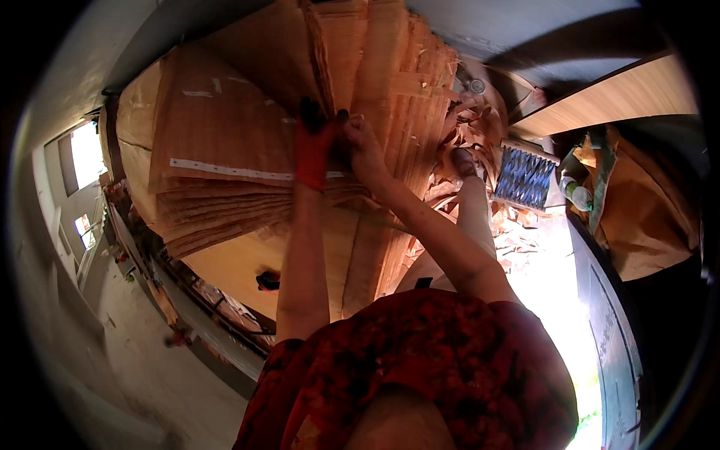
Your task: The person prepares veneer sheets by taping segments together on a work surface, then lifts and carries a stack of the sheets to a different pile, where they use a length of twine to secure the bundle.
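Over a broad pile of thin reddish-brown wood veneer sheets point(225, 139), my hands work close together. A red glove with black fingers covers my left hand point(313, 142), which lies at the inner edge of the fanned sheets; its dark fingers are too unclear to read. Bare and curled, my right hand point(364, 148) is closed beside the left glove's fingertips, and whatever it pinches is hidden. A white strip with small dark marks point(225, 169) runs across the front of the sheets toward my left wrist. Further veneer sheets point(382, 60) stand layered beyond my hands.
Torn veneer scraps point(480, 120) litter the floor around my foot point(465, 161). To the right are a blue-and-black slatted item point(525, 176), a large brown sack point(649, 202) and a slanting wooden board point(607, 97). A small black object point(268, 280) rests on the pale lower sheet point(315, 262).
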